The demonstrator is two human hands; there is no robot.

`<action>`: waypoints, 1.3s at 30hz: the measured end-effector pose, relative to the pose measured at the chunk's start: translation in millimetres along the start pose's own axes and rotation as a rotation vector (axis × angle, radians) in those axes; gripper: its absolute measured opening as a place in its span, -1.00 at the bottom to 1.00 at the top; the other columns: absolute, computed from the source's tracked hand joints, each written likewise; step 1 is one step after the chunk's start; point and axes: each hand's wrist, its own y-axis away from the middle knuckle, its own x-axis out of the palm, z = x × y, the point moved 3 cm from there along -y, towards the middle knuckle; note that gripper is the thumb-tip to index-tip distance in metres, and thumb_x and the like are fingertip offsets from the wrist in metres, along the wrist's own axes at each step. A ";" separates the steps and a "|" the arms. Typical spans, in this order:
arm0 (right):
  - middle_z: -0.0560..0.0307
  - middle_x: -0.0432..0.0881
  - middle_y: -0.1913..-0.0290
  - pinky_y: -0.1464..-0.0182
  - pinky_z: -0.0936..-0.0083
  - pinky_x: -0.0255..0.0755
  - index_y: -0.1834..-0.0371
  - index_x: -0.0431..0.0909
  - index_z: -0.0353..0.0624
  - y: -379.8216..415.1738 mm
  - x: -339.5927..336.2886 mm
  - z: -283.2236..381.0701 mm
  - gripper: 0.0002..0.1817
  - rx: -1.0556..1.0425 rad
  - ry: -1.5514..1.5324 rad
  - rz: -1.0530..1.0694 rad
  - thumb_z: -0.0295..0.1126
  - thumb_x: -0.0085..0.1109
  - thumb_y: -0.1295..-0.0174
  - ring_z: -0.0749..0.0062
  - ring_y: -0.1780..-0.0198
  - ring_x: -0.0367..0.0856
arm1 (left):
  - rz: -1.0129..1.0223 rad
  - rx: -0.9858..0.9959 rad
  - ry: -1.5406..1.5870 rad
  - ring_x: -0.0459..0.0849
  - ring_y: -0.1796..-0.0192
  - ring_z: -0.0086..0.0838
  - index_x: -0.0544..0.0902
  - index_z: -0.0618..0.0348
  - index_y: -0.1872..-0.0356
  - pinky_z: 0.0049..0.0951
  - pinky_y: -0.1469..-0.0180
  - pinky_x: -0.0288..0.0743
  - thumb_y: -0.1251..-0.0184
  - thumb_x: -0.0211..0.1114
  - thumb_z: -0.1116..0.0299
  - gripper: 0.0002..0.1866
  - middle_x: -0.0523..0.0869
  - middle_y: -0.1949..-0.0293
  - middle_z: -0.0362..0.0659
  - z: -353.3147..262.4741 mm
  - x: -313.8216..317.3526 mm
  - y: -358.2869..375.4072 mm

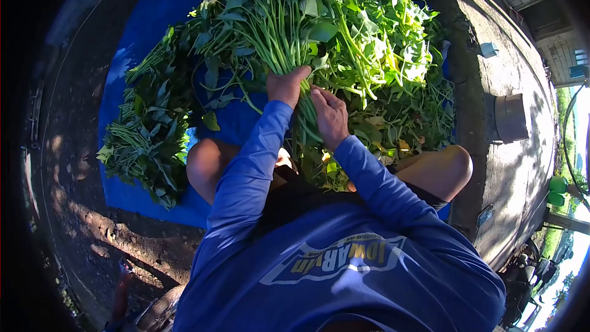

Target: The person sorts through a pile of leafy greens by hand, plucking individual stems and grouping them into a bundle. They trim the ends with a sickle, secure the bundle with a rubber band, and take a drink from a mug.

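Observation:
In the head view my left hand [285, 88] is closed around the stems of a bunch of leafy greens [279, 40]. Its broad leaves fan out away from me, and the cut stem ends point down toward my lap. My right hand [332, 118] is closed at the same stems, just below and to the right of the left, with thumb and fingertips pressed against them. What the right fingers pinch exactly is partly hidden. A large heap of loose leafy greens [384, 37] lies just beyond both hands, sunlit on its right side.
Bundled greens [144, 126] lie in a row on the left of a blue tarp [138, 37]. My bent knees flank the work spot. Bare dirt [80, 209] borders the tarp at left; a concrete ledge [501, 172] with a metal container [511, 118] runs along the right.

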 end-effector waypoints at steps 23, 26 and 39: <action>-0.17 0.83 0.09 -0.01 0.04 0.73 0.15 0.83 -0.15 -244.8 -90.1 17.5 -0.71 -0.410 1.474 0.260 -0.18 0.32 -0.29 -0.12 0.02 0.84 | -0.047 0.034 -0.055 0.74 0.18 -0.46 0.73 0.30 -0.04 -0.40 0.08 0.63 -0.03 0.53 0.66 -0.54 0.81 0.12 -0.20 -72.8 -10.6 -17.3; 0.06 0.76 0.29 0.29 0.24 0.60 0.27 0.79 -0.14 -268.5 -112.7 24.2 -0.80 -0.458 1.425 0.489 -0.26 0.28 -0.34 0.25 0.26 0.75 | -0.057 0.046 -0.071 0.74 0.18 -0.46 0.73 0.30 -0.04 -0.38 0.08 0.63 -0.02 0.54 0.66 -0.54 0.81 0.12 -0.20 -71.5 -15.2 -19.2; 0.31 0.76 0.15 0.15 0.46 0.52 -0.22 0.71 -0.14 -197.4 -224.0 190.5 -0.67 -0.042 -0.219 0.244 -0.20 0.27 -0.55 0.64 0.15 0.64 | -0.013 0.036 0.146 0.80 0.11 -0.38 0.66 0.35 -0.15 -0.34 0.04 0.70 -0.04 0.58 0.66 -0.44 0.82 0.03 -0.12 -53.4 -24.1 -33.2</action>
